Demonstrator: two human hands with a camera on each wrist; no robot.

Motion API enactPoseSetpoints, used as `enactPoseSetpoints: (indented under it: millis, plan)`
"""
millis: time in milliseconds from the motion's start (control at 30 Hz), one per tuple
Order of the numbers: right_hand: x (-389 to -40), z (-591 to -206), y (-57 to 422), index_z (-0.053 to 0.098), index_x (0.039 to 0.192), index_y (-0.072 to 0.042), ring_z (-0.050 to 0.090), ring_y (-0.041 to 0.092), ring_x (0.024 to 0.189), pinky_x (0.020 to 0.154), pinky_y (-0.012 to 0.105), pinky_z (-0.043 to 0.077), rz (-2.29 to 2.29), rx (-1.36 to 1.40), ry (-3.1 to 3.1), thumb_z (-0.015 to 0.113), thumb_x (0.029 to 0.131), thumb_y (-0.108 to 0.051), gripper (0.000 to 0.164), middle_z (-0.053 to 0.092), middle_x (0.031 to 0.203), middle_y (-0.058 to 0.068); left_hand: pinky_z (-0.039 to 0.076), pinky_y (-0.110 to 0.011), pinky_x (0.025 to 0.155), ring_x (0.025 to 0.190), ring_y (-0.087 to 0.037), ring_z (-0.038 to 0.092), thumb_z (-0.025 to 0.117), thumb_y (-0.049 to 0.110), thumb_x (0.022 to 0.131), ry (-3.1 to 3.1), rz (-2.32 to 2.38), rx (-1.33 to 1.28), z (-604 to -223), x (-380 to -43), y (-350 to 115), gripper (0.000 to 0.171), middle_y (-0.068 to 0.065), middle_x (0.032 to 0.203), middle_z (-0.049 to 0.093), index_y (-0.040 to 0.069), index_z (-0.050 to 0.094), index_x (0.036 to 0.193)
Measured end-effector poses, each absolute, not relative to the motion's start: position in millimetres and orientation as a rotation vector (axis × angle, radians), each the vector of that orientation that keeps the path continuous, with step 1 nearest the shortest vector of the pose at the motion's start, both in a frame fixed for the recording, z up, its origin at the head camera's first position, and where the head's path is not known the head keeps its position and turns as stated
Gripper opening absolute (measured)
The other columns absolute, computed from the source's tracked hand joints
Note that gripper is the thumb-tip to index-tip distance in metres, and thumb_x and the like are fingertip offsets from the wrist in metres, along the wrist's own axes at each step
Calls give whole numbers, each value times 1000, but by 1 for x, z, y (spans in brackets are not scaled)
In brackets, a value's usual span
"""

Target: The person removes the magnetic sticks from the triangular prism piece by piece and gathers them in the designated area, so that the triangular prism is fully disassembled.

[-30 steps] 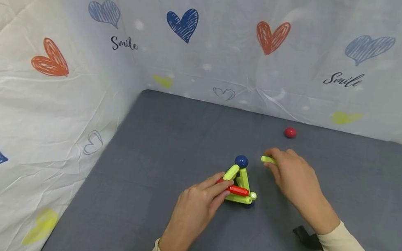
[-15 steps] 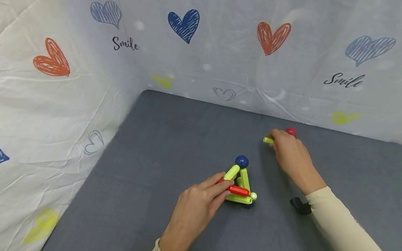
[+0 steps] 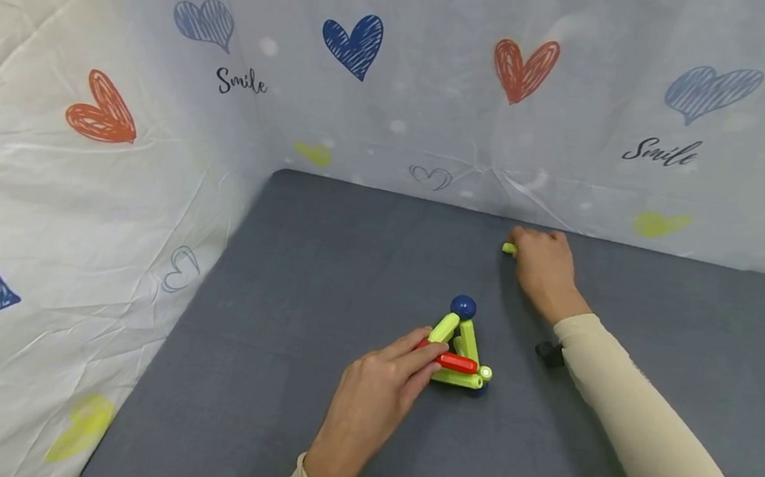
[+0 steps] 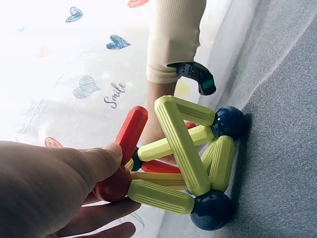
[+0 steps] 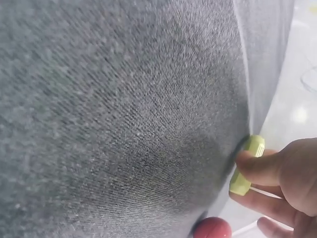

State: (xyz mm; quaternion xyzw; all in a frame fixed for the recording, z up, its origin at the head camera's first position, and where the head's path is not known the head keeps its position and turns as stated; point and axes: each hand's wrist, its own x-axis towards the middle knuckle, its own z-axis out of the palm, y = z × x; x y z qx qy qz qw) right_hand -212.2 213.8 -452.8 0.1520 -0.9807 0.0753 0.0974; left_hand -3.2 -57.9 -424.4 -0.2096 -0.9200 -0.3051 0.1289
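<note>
A frame of lime-green and red building sticks joined by dark blue balls (image 3: 463, 307) stands on the grey table (image 3: 295, 260). My left hand (image 3: 373, 387) grips it at the near left. In the left wrist view, the thumb and fingers hold a red ball (image 4: 113, 186) and touch the base of a red stick (image 4: 132, 130). My right hand (image 3: 542, 266) reaches to the table's far edge and pinches a lime-green stick (image 5: 247, 166) between thumb and fingers. Close to those fingers a loose red ball (image 5: 212, 228) lies on the table; in the head view the hand hides it.
A pale cloth (image 3: 428, 86) printed with hearts and the word Smile hangs behind the table and along its left side. Dark straps (image 3: 549, 355) with devices sit at both wrists.
My right hand has moved away toward the far edge, carrying the lime-green stick, and now covers the red ball in the head view. The left hand and the frame stay put.
</note>
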Motion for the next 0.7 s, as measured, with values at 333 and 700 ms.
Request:
enactPoseSetpoints:
  millis: [333, 700]
  plan:
    - [-219, -457, 218, 74, 113, 2, 72, 40, 88, 100, 61, 45, 234, 399, -2949, 75, 94, 0, 19, 77, 96, 22, 63, -32, 85, 110, -14, 75, 84, 25, 94, -2684, -878, -611, -424, -3, -58, 35, 1, 138, 70, 25, 78, 129]
    - [-220, -460, 221, 75, 113, 0, 72, 39, 87, 102, 61, 43, 251, 380, -2946, 76, 94, -1, 19, 77, 97, 21, 63, -33, 84, 110, -15, 75, 84, 25, 93, -2682, -907, -595, -424, -3, -56, 36, 0, 139, 70, 25, 78, 129]
